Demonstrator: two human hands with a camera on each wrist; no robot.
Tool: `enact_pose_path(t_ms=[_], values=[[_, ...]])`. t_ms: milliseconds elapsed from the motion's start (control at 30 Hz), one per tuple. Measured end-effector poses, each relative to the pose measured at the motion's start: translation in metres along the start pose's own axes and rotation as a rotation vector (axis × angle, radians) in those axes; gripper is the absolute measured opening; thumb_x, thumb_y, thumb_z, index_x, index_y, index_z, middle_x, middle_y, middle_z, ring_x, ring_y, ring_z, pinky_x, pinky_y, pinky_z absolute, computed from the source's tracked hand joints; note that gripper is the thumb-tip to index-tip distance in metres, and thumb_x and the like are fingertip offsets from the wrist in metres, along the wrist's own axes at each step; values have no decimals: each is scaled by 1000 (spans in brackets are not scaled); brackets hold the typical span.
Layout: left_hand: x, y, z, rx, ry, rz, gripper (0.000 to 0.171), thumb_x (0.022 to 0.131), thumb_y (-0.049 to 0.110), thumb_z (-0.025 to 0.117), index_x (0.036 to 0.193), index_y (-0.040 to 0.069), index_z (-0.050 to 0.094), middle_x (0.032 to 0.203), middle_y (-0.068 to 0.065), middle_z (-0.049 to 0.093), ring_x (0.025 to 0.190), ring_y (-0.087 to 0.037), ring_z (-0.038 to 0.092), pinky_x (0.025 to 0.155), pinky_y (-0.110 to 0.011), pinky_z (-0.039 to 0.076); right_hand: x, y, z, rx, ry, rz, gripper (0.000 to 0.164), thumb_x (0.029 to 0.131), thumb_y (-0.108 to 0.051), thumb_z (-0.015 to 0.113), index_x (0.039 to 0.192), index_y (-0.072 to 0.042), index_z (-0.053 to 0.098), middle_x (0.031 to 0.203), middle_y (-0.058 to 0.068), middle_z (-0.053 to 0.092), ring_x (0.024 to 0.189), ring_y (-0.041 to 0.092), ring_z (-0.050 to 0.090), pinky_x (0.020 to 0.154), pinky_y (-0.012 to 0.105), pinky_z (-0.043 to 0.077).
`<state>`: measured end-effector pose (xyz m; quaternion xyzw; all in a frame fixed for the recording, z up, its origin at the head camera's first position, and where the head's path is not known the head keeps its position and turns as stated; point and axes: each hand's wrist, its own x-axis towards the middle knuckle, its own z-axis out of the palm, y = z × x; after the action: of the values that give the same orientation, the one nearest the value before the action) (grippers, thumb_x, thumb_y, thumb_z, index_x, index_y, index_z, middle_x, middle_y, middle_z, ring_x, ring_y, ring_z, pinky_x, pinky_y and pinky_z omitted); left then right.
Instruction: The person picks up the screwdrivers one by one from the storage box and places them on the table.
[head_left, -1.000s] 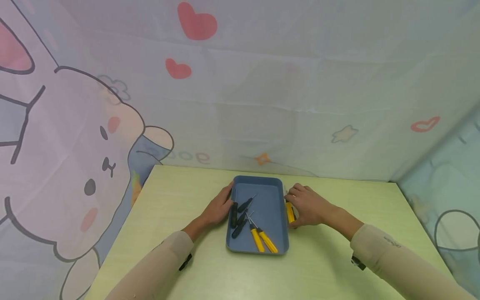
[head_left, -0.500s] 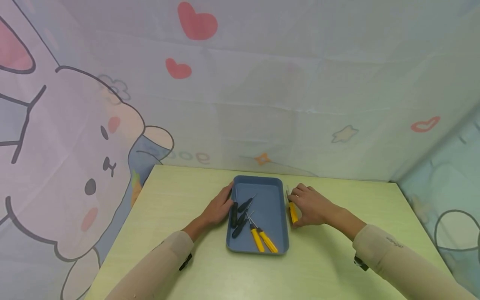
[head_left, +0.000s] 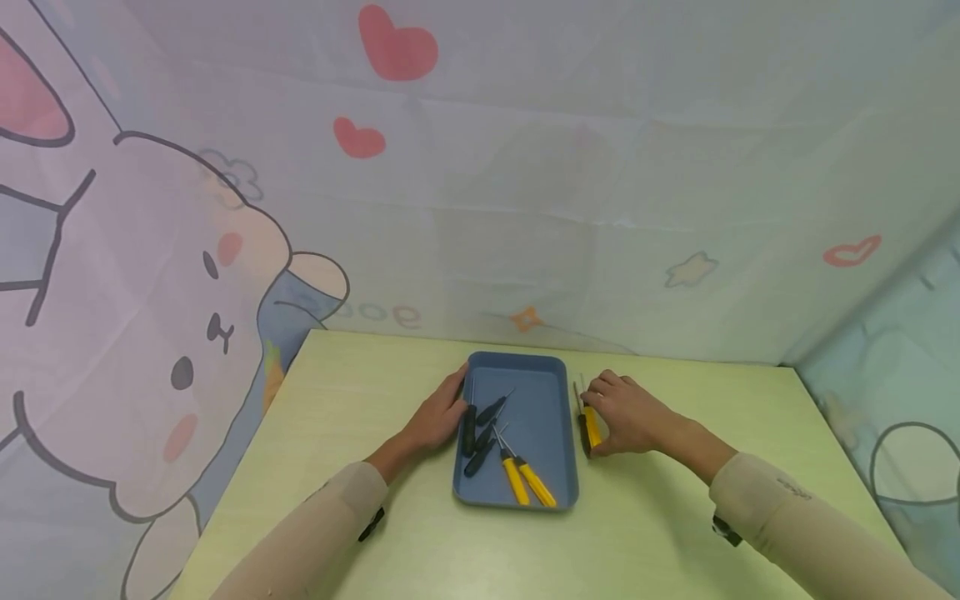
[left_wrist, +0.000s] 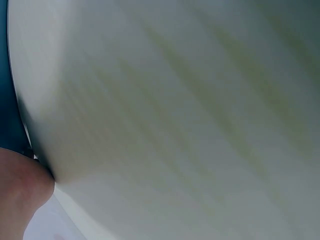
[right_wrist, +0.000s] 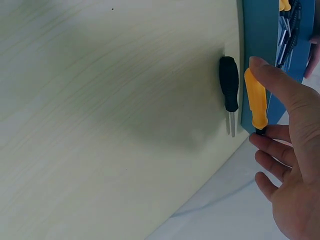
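Observation:
In the head view my left hand (head_left: 435, 417) rests against the left side of a blue-grey tray (head_left: 558, 492), its fingers lying along the outer wall. To the right of the tray, my right hand (head_left: 628, 414) pinches a screwdriver with a yellow handle (right_wrist: 256, 97) between thumb and fingertips. Its shaft points toward the wall. Close beside it, a black-handled screwdriver (right_wrist: 229, 82) lies on the table along the tray's right wall. The left wrist view catches only a bit of hand (left_wrist: 22, 187) at the tray's dark wall (left_wrist: 11, 90).
Inside the tray lie several black screwdrivers (head_left: 468, 429) on the left and two yellow-handled screwdrivers (head_left: 535, 483) near the front. The pale table (head_left: 690, 492) ends at the back against a printed cloth (head_left: 525, 208) with hearts and a cartoon animal.
My right hand has shifted slightly right with the yellow screwdriver, and the black screwdriver beside it now shows on its left. The left hand and tray stay where they were.

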<state>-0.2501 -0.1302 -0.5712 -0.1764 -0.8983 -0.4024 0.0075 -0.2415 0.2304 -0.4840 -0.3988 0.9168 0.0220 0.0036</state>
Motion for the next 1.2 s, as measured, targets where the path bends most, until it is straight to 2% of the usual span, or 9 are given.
enact_pose_path(t_ms=[500, 833, 1067, 1200], values=[[-1, 5, -2, -4, 4, 8, 62, 100, 13, 43, 159, 9, 22, 161, -9, 28, 147, -30, 27, 118, -43, 24, -5, 8, 10, 15, -20, 39, 87, 65, -58, 86, 126, -1, 63, 119, 10, 60, 114, 31, 49, 98, 52, 44], [0, 4, -2, 5, -10, -4, 62, 101, 13, 43, 159, 12, 21, 162, -3, 26, 148, -29, 26, 118, -39, 23, -7, 11, 12, 23, -43, 47, 83, 65, -55, 87, 125, -1, 64, 120, 10, 61, 114, 31, 51, 97, 52, 44], [0, 4, -2, -15, -4, 4, 63, 100, 12, 43, 159, 9, 22, 162, -7, 27, 148, -30, 26, 118, -42, 23, -9, 12, 15, 35, -47, 51, 82, 65, -54, 87, 123, -1, 65, 118, 10, 62, 112, 30, 52, 96, 52, 44], [-1, 4, -2, -9, -9, -1, 63, 100, 13, 43, 159, 10, 20, 162, -5, 26, 148, -29, 26, 118, -42, 23, -10, 12, 17, 40, -51, 54, 82, 65, -55, 87, 123, -1, 65, 117, 9, 63, 111, 30, 52, 95, 52, 45]])
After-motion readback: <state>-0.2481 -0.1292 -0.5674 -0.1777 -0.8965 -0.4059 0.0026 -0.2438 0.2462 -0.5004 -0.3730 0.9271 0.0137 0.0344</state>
